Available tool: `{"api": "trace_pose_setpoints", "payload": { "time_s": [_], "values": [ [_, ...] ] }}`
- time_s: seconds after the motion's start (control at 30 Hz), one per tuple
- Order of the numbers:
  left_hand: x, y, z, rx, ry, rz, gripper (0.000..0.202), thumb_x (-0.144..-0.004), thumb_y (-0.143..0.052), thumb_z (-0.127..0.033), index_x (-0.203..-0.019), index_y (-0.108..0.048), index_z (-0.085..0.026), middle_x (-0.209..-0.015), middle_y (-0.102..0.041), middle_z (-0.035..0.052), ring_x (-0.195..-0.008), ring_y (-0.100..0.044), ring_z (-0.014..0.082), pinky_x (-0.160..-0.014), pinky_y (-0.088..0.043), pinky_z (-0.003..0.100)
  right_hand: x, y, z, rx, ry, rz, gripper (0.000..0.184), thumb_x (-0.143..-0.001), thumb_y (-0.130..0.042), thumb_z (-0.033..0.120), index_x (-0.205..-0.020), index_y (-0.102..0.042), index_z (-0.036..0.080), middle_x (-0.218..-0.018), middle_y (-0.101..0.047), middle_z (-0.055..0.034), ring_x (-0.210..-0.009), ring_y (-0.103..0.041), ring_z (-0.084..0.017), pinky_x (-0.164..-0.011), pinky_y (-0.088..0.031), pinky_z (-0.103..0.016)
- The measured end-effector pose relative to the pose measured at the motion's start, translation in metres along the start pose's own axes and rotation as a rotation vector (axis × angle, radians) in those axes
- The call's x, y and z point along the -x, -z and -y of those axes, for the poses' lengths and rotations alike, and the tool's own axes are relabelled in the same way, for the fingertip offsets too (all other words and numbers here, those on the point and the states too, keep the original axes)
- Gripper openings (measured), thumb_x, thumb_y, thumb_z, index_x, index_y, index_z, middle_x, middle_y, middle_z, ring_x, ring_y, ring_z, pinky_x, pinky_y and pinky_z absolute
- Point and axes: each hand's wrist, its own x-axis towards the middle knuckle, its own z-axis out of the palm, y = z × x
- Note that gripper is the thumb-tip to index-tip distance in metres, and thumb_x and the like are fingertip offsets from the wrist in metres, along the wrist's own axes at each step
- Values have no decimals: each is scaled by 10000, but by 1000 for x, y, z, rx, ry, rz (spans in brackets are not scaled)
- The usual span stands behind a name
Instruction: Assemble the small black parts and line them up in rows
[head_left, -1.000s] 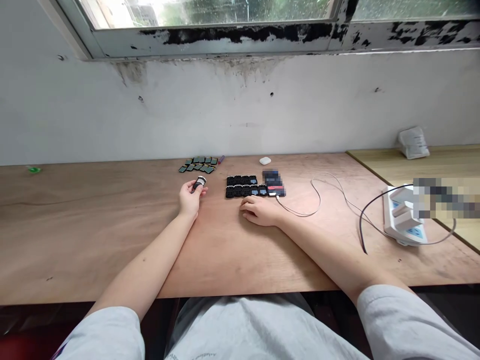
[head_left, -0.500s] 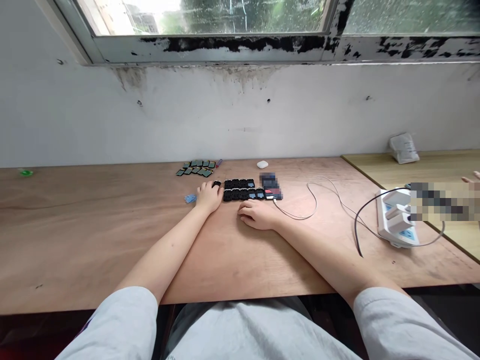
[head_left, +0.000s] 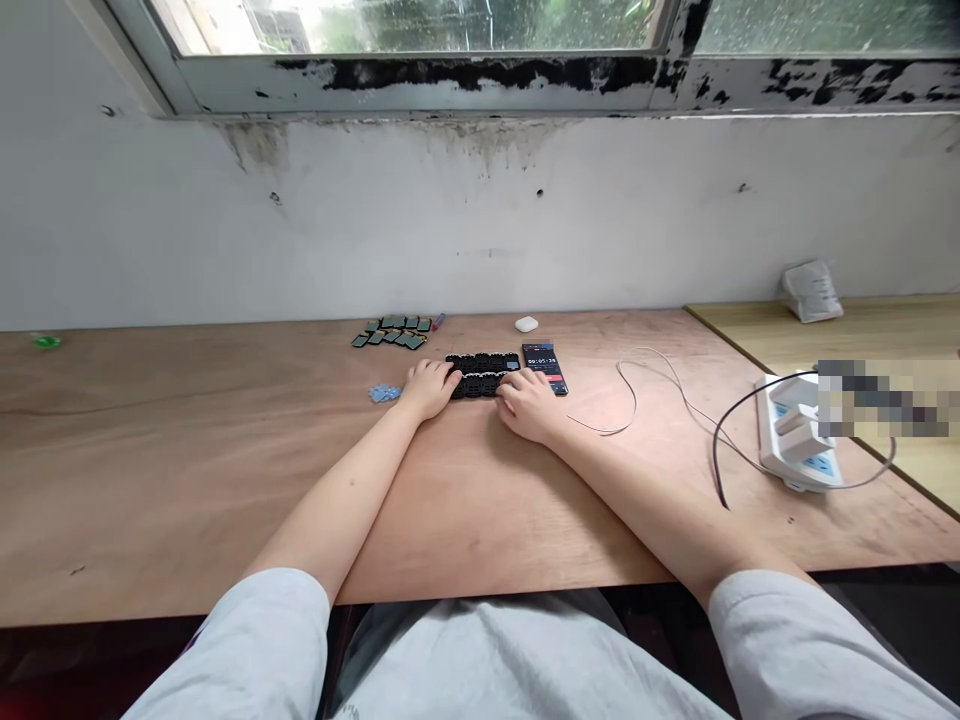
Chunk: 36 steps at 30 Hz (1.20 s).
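Two rows of small black plastic cases lie side by side on the table in front of me. My left hand is at their left end, its fingers together and bent against the end cases. At the right end of the nearer row is my right hand, its closed fingers on the end cases and covering some of them. A light blue piece shows in a case at the far row's right end. Left of my left hand lies a small heap of light blue pieces.
Several green, dark-edged square boards lie by the wall, beside a small purple item. A phone showing a timer and a white earbud case are to the right. Cables run to a white power strip.
My left hand has moved right onto the rows' left end. My right hand has moved up and right onto the nearer row's right end. The rows are now closer together.
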Motion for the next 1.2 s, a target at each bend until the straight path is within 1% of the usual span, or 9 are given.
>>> {"api": "trace_pose_setpoints", "payload": {
  "time_s": [0.07,0.17,0.3,0.47,0.63,0.77,0.9,1.0,1.2],
  "values": [
    [0,-1,1,50,-18,7,496,-1026,-417,-514,-1314,-671,-200,-1403,-640,162,-1371,-465,371,-1144,-323,549,1,-4,-9,51,-131,-50,274,-1031,-486,324,-989,-715,180,-1203,-647,-184,-1136,-486,-358,-967,-401,-544],
    [0,0,3,100,-25,32,489,-1014,-451,-516,-1326,-664,-206,-1443,-617,150,-1416,-442,371,-1174,-299,551,4,-10,-20,22,-216,-90,381,-1042,-460,454,-1053,-724,179,-1206,-624,-205,-1196,-442,-389,-1024,-374,-596],
    [3,6,-2,116,-8,22,483,-1018,-447,-492,-1345,-639,-194,-1448,-608,154,-1426,-437,361,-1185,-299,542,6,-14,-25,-3,-235,-125,462,-1037,-454,540,-1060,-750,185,-1167,-630,-201,-1218,-435,-388,-1062,-363,-608],
    [29,19,-21,55,-112,-110,423,-1011,-456,-415,-1311,-638,-178,-1388,-606,181,-1360,-481,352,-1155,-346,522,3,-7,-15,0,-239,-51,414,-1028,-509,482,-988,-784,175,-1134,-646,-212,-1264,-420,-412,-1084,-343,-643],
    [77,33,-40,-11,-311,7,334,-1010,-444,-325,-1219,-667,-190,-1165,-652,159,-1113,-616,302,-997,-477,447,2,0,-1,-68,-92,-10,350,-1019,-546,382,-875,-802,192,-1296,-649,-173,-1324,-397,-408,-1092,-332,-661],
    [96,42,-50,43,-380,111,313,-1007,-441,-300,-1204,-670,-220,-1100,-659,129,-1008,-634,262,-947,-502,416,2,5,8,-210,95,81,325,-1001,-601,355,-764,-765,206,-1298,-675,-113,-1289,-480,-339,-1081,-398,-575],
    [92,47,-57,60,-405,172,381,-949,-596,-436,-1259,-660,-225,-1170,-650,133,-1066,-608,296,-958,-494,448,3,7,13,-349,238,196,200,-993,-626,352,-1057,-765,223,-1330,-644,-114,-1204,-573,-268,-1034,-483,-467],
    [87,46,-56,58,-367,179,487,-896,-677,-508,-1302,-644,-242,-1216,-636,128,-1124,-584,315,-986,-481,463,4,4,14,-350,281,245,293,-981,-648,347,-1249,-714,250,-1385,-607,-118,-1241,-562,-277,-1056,-477,-473],
    [85,36,-51,178,-287,117,247,-977,-559,-330,-1157,-694,-228,-1074,-667,104,-1031,-608,273,-942,-500,433,4,2,14,-315,274,248,396,-994,-598,265,-1390,-627,255,-1482,-529,-153,-1292,-551,-293,-1076,-468,-512]
  ]
}}
